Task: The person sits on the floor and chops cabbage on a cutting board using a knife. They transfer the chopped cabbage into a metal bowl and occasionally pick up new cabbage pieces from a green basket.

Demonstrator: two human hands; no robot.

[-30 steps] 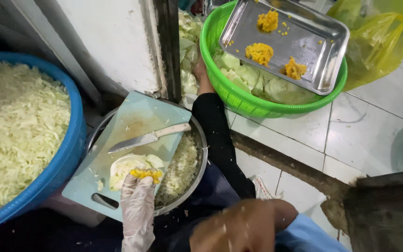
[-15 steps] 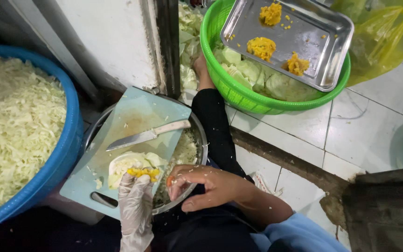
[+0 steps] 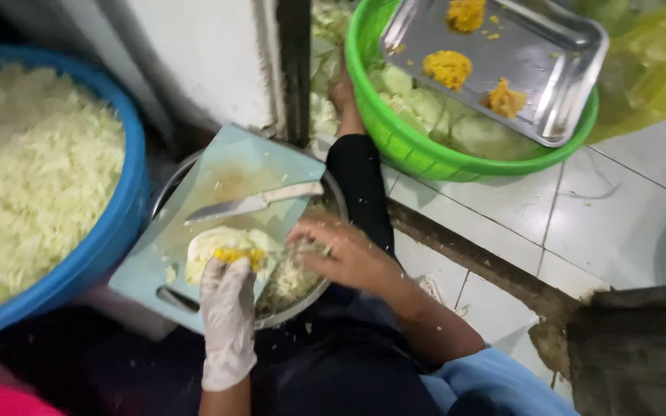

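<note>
The single head view looked steeply down from close above the cutting board (image 3: 217,192), facing the tiled floor (image 3: 580,223) toward three o'clock.

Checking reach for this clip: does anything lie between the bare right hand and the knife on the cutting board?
Nothing visible does. The right hand hovers over the edge of the metal bowl, just below the knife, whose handle points toward it across bare cutting board. The gloved left hand presses a cabbage piece off to the side.
</note>
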